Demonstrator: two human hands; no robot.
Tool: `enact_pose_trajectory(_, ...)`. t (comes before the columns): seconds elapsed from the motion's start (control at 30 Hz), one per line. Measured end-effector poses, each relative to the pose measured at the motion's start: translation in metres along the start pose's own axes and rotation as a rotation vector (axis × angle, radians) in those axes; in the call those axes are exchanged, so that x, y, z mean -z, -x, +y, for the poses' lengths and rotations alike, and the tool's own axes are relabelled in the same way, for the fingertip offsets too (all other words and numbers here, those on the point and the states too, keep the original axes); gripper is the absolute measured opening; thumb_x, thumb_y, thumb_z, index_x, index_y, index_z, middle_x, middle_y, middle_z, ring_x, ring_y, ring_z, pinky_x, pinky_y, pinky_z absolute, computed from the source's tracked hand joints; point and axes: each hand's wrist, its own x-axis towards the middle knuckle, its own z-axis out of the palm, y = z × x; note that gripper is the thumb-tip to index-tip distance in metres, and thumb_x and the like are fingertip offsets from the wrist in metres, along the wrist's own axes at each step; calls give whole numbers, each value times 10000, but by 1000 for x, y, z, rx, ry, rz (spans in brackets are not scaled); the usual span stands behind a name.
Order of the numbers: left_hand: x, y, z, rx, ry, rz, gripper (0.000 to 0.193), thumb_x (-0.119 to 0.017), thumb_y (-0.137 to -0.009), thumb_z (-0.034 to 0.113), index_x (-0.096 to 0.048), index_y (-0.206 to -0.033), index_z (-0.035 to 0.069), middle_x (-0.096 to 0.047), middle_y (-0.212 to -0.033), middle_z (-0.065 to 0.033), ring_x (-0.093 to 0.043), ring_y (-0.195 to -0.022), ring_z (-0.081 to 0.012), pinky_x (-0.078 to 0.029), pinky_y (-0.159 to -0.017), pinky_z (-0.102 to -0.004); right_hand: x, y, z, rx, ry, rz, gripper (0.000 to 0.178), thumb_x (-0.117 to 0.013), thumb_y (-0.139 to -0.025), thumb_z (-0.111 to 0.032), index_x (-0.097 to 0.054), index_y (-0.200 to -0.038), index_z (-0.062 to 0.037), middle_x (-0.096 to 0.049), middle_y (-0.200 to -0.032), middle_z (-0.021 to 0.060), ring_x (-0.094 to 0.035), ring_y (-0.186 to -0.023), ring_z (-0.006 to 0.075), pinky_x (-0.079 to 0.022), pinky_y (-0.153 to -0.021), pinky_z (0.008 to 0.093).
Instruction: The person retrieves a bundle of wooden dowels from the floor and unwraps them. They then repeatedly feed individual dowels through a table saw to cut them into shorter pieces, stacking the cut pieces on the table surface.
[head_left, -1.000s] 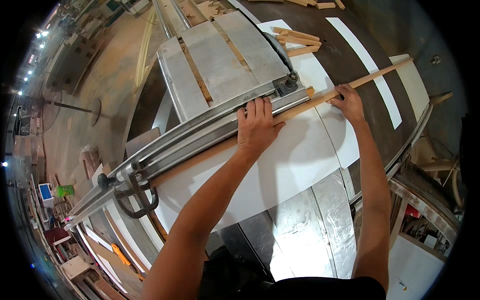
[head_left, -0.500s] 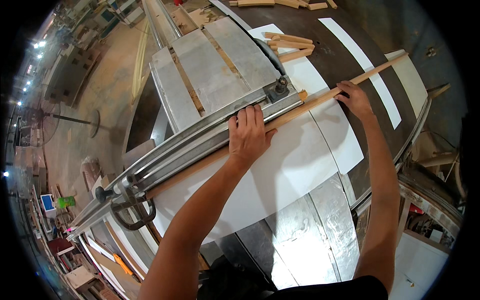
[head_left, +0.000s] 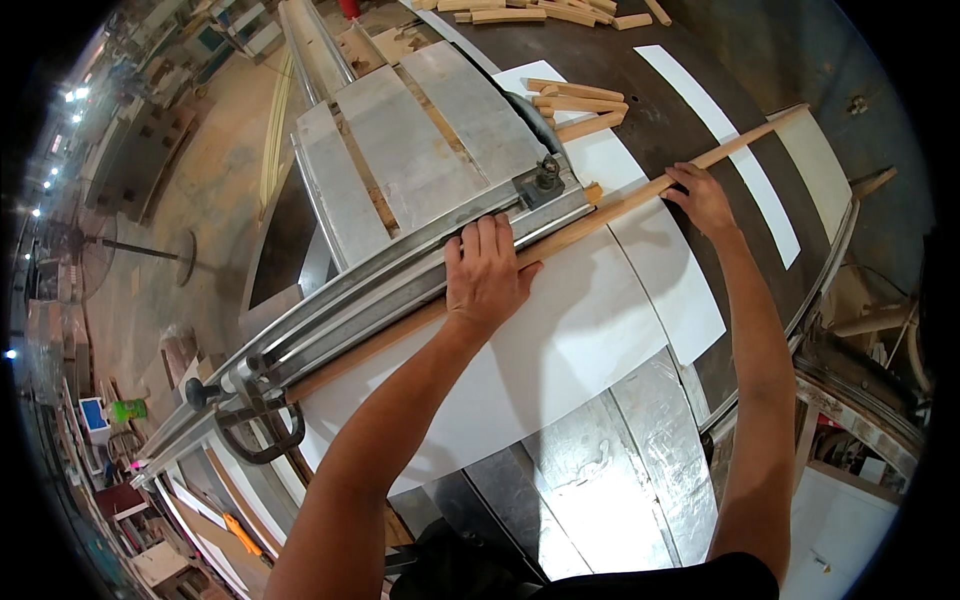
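Observation:
A long wooden strip (head_left: 580,232) lies along the straight metal fence (head_left: 345,325) of the saw table, over a white board (head_left: 540,350). My left hand (head_left: 484,272) is closed over the fence, its fingers hooked on top and its thumb against the strip. Farther right, my right hand (head_left: 703,198) pinches the same strip between thumb and fingers. The strip's far end reaches past a narrow white strip (head_left: 735,150) on the dark tabletop. A metal stop (head_left: 546,178) sits at the fence's far end, and a clamp (head_left: 262,435) is fixed near its other end.
Short wooden pieces (head_left: 580,100) lie beyond the fence, with several more (head_left: 510,14) at the far edge. A slotted metal table (head_left: 420,140) stands left of them. A standing fan (head_left: 90,240) is on the floor at left. An orange-handled tool (head_left: 243,534) rests at lower left.
The whole view has shifted slightly, so the fence, strip and hands sit a little farther left. Both hands keep their holds.

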Motion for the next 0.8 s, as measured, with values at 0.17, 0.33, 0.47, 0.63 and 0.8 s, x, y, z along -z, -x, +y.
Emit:
enact_pose_trajectory(0.17,1,0,0,-5,5,13,826,-862,-678,491,-605,-1236,-60,-594,-1108,-132,-557,-987,-263,-389,-828,-392,-3,2,2,11,-11,24,452,-795,-851,-248,-702,-1251,-60,-650,-1327,161,-623,-1202,343,-518,-1023,430)
enact_pose_trajectory(0.33,-1,2,0,-15,-8,22,828,-861,-677,493,-606,-1235,-62,-598,-1100,-135,-561,-994,-266,-393,-832,-392,-7,3,-1,-26,-19,36,444,-793,-855,-251,-702,-1245,-58,-648,-1329,163,-627,-1196,347,-529,-1016,437)
enact_pose_trajectory(0.47,-1,1,1,-19,-9,33,824,-861,-681,491,-606,-1236,-62,-602,-1093,-138,-563,-996,-268,-394,-836,-391,-7,4,5,8,-27,36,440,-792,-857,-245,-700,-1245,-61,-646,-1333,163,-629,-1196,346,-534,-1015,436)
enact_pose_trajectory(0.63,-1,1,0,-15,-4,25,815,-860,-686,489,-607,-1234,-58,-602,-1095,-139,-566,-1000,-272,-395,-840,-395,-7,1,3,2,-16,28,440,-796,-852,-228,-700,-1248,-63,-643,-1337,161,-627,-1201,344,-534,-1017,429)
enact_pose_trajectory(0.8,0,0,1,-7,-4,9,821,-862,-687,486,-598,-1245,-55,-599,-1104,-139,-565,-1009,-275,-396,-844,-398,-9,3,4,-11,-45,32,443,-800,-848,-231,-701,-1248,-69,-642,-1339,162,-628,-1199,343,-533,-1017,427)
